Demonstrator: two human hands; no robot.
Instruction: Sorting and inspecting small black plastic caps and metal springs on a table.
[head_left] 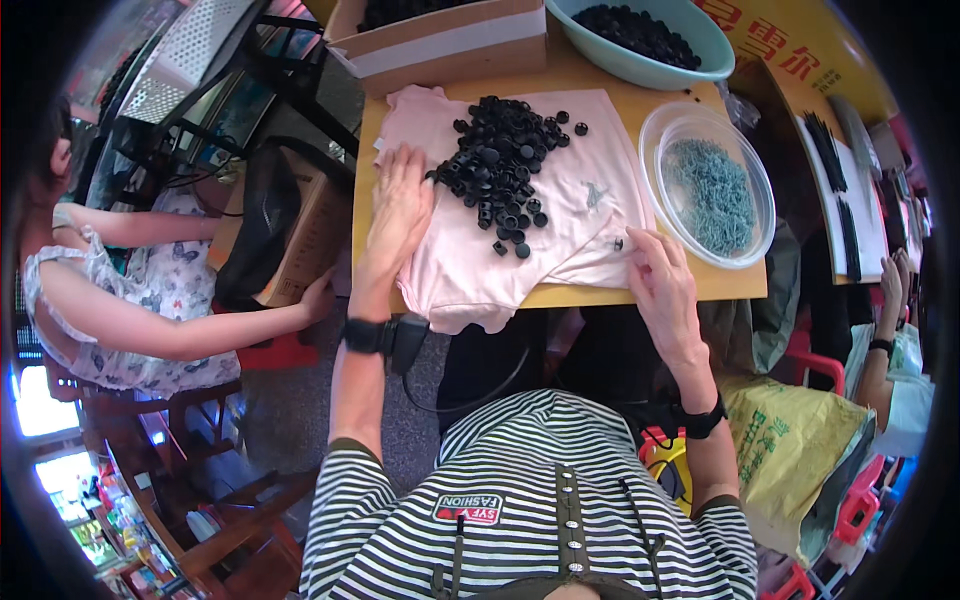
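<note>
Resting the left hand (pixel 402 205) nearly flat on the pink cloth (pixel 450 270), gripping nothing visible, probably to steady it beside the mid-cloth heap of black caps (pixel 500 155), with the right hand (pixel 664 285) half-curled at a small black piece (pixel 618 244), can't tell if pinched, near the handily placed clear tub (pixel 657 165).

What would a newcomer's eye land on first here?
The heap of black caps on the pink cloth stands out first. Next come the clear round tub of grey-blue pieces on the table, at its right side, and the pale green basin behind it.
</note>
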